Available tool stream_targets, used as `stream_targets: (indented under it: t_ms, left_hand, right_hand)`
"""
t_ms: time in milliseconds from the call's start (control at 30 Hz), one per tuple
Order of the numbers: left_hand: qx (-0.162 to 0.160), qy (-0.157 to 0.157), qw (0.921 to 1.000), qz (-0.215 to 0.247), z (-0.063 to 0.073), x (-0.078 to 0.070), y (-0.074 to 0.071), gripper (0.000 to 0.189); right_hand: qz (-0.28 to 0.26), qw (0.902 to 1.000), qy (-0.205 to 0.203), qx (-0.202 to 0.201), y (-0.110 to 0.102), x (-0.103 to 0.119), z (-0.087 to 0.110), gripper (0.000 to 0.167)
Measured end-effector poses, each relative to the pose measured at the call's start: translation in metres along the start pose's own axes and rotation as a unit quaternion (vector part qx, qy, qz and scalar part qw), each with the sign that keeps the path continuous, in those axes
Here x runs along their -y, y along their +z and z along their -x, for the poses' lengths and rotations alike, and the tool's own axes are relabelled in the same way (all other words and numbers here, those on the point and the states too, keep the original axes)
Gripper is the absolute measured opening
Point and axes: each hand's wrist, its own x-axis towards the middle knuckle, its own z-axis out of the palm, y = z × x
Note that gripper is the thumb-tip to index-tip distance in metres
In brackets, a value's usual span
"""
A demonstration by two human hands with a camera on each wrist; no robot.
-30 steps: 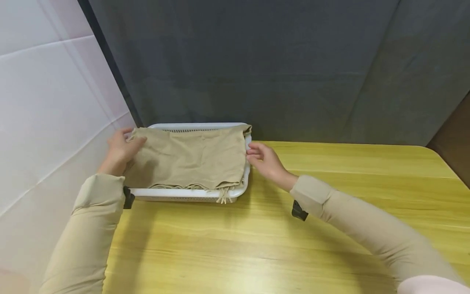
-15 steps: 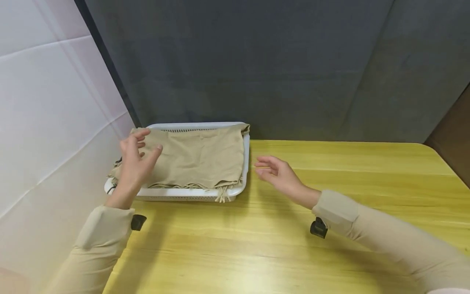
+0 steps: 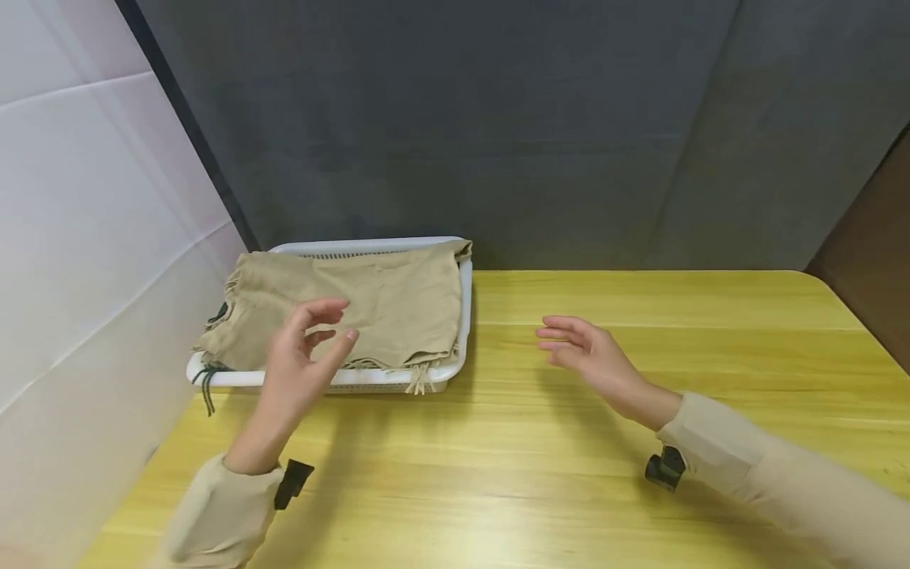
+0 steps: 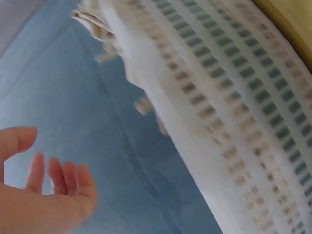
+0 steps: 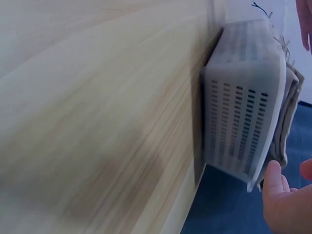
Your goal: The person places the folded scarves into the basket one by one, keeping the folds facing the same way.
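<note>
A white slotted plastic basket (image 3: 465, 316) stands at the back left of the wooden table. A folded tan fringed cloth (image 3: 398, 300) covers its top, with light tassels hanging over the front right of the rim. Dark green tassels (image 3: 207, 387) droop over the front left corner. My left hand (image 3: 295, 371) hovers in front of the cloth, fingers loosely bent, thumb apart, nothing held. In the left wrist view that hand (image 4: 53, 195) is apart from the basket's wall. To the right of the basket, my right hand (image 3: 597, 363) is held above the table, fingers relaxed and holding nothing.
The yellow wooden table (image 3: 640, 308) extends right and toward me. A dark grey curtain (image 3: 462, 118) hangs directly behind the basket. A white fabric wall (image 3: 92, 213) borders the left side, and a brown panel (image 3: 870, 245) stands at the far right.
Both hands have drawn away from the basket's ends toward me and to the right. The left hand has come off the cloth's left edge, uncovering the dark tassels. The cloth stays in place.
</note>
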Motion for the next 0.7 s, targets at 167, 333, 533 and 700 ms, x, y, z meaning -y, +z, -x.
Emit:
stream_targets:
  t_ms: [167,333,533,700]
  left_hand:
    - [0.018,0.054,0.9969,0.054,0.009,-0.004,0.017,0.021]
    - [0.048,0.05,0.9942,0.082,0.018,-0.005,0.04,0.017]
    - [0.084,0.047,0.9871,0.128,0.027,-0.006,0.074,0.014]
    - [0.116,0.043,0.9817,0.144,0.033,-0.012,0.101,0.015]
  right_hand:
    - [-0.003,0.9999,0.002,-0.011,-0.013,-0.002,0.01,0.045]
    - [0.006,0.9997,0.01,-0.022,-0.026,-0.006,0.023,0.047]
    - [0.003,0.9991,0.025,-0.034,-0.037,-0.008,0.037,0.049]
    - [-0.006,0.999,0.015,-0.042,-0.043,-0.007,0.044,0.05]
